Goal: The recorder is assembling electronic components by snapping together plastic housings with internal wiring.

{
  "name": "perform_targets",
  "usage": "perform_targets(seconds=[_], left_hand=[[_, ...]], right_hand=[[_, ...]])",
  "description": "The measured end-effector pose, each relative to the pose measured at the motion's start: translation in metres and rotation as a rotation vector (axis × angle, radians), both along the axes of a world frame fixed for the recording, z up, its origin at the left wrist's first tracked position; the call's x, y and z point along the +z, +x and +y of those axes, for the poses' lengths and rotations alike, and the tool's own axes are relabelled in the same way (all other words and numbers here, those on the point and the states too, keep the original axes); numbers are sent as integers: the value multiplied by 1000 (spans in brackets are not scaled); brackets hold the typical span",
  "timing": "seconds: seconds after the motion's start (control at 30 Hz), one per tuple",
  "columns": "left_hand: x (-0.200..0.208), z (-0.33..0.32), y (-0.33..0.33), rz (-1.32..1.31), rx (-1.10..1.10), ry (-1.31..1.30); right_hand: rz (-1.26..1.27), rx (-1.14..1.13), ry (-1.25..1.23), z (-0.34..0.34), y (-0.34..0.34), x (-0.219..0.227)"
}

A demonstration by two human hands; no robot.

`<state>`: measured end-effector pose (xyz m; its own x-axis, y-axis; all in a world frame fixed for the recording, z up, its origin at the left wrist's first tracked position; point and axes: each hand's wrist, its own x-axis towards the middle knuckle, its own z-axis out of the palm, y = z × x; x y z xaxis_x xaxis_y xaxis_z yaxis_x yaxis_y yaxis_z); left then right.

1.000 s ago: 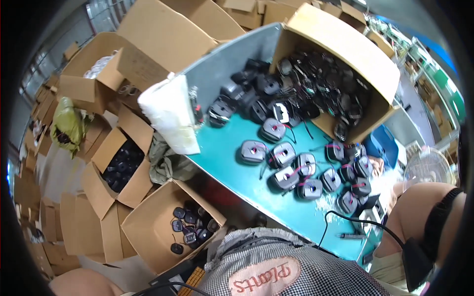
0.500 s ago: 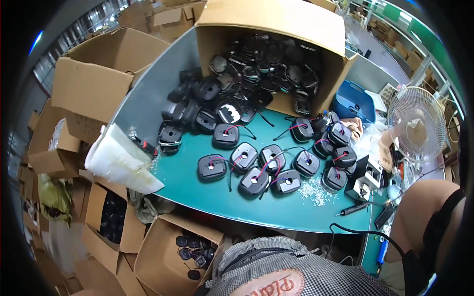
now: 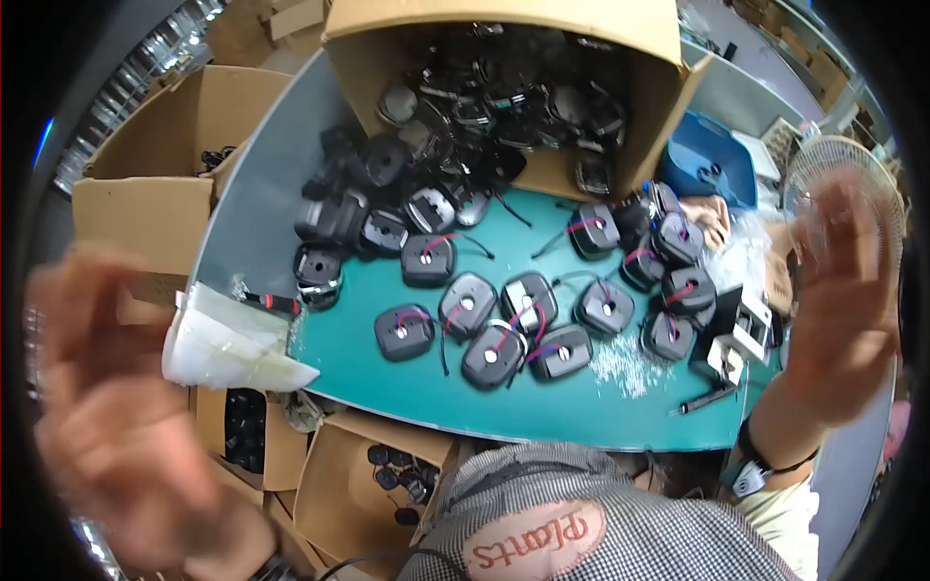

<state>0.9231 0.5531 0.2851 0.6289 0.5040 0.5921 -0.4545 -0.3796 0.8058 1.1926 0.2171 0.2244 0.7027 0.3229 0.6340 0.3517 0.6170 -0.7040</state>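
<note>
While the left hand (image 3: 131,416) and right hand (image 3: 845,315) spread wide, wired black housings (image 3: 477,366) sit grouped. Green tabletop (image 3: 426,397) shows along its near edge (image 3: 465,434).

We see black motor-like housings (image 3: 387,339) with red and blue wires (image 3: 681,292) on a teal-green tabletop (image 3: 465,416), its side panel (image 3: 262,184) grey. White bits (image 3: 630,370) speckle the green. Our bin (image 3: 712,160) is blue, the cardboard carton (image 3: 504,21) tan, our apron (image 3: 678,523) checked black-and-white with a pink patch (image 3: 538,542).
</note>
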Motion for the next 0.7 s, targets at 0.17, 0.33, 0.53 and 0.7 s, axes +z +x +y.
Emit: perform_targets(seconds=[0.17,0.33,0.53,0.7], left_hand=[[-134,28,45,613,271,-140],[-193,55,69,819,231,-201],[-227,93,145,859,76,-237],[-270,147,247,880,-33,-101]], right_hand=[[175,30,-599,6,23,-93],[327,114,-698,3,38,-116],[442,57,-740,17,46,-131],[547,-101,-802,16,30,-137]])
